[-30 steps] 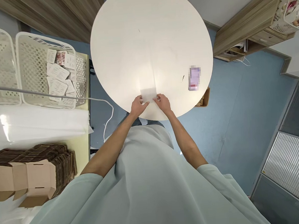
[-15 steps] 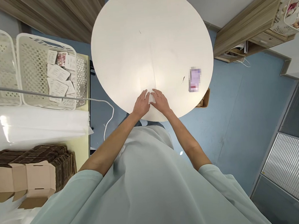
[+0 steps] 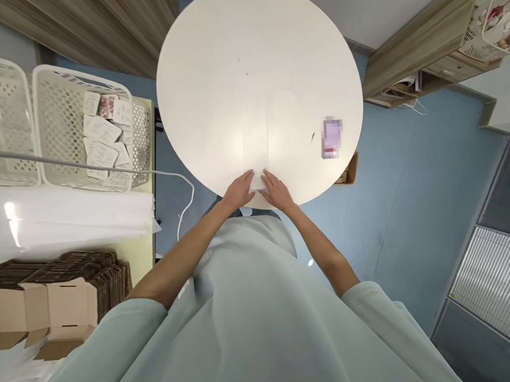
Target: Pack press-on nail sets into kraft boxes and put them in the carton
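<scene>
At the near edge of the round white table [image 3: 204, 61], a small white bundle [image 3: 258, 183] lies between my hands. My left hand [image 3: 239, 191] grips its left side, fingers bent against it. The right side is held by my right hand [image 3: 278, 191], thumb and fingertips close around it. A thin white sheet [image 3: 255, 139], hard to tell from the tabletop, seems to run away from the bundle across the table. What may be inside the bundle is hidden.
A blurred purple item [image 3: 332, 137] lies on the table's right. Leftward, a white plastic basket [image 3: 61, 122] holds printed cards, near white sheeting [image 3: 83, 210] and stacked cardboard boxes [image 3: 71, 300]. A cable [image 3: 163, 172] crosses there. A brown box [image 3: 352, 169] sits beyond the table's right edge.
Both hands have drawn toward my body, and the white bundle between them has come nearer the table's edge. More of the bundle shows now. The view has shifted slightly.
</scene>
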Demonstrator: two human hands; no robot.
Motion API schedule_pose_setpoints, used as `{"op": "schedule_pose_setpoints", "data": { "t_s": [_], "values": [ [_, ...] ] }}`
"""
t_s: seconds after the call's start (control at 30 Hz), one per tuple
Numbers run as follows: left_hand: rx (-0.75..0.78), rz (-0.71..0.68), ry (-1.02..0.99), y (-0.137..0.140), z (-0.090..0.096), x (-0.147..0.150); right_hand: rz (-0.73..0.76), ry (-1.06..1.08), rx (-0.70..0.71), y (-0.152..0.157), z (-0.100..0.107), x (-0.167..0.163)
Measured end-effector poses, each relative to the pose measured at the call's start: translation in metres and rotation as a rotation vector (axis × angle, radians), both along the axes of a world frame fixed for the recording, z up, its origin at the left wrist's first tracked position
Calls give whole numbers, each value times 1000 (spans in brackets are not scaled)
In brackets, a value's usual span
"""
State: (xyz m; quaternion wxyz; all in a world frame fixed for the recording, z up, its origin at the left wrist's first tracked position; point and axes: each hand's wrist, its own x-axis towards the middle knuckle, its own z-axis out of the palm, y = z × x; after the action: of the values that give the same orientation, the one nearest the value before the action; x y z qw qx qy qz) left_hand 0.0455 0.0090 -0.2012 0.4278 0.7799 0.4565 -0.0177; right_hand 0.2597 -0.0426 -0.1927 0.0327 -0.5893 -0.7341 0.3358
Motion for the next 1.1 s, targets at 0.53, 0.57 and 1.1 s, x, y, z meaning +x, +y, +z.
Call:
{"op": "schedule_pose_setpoints", "data": {
  "t_s": [0.53, 0.57, 1.1],
  "values": [
    [-201, 528, 108, 46, 0, 12, -422, 36, -70, 45, -1, -7],
    [-186, 538, 121, 48, -3, 14, -450, 22, -85, 47, -1, -9],
    [160, 195, -29, 60, -5, 37, -144, -63, 31, 77, 4, -23]
  ]
}}
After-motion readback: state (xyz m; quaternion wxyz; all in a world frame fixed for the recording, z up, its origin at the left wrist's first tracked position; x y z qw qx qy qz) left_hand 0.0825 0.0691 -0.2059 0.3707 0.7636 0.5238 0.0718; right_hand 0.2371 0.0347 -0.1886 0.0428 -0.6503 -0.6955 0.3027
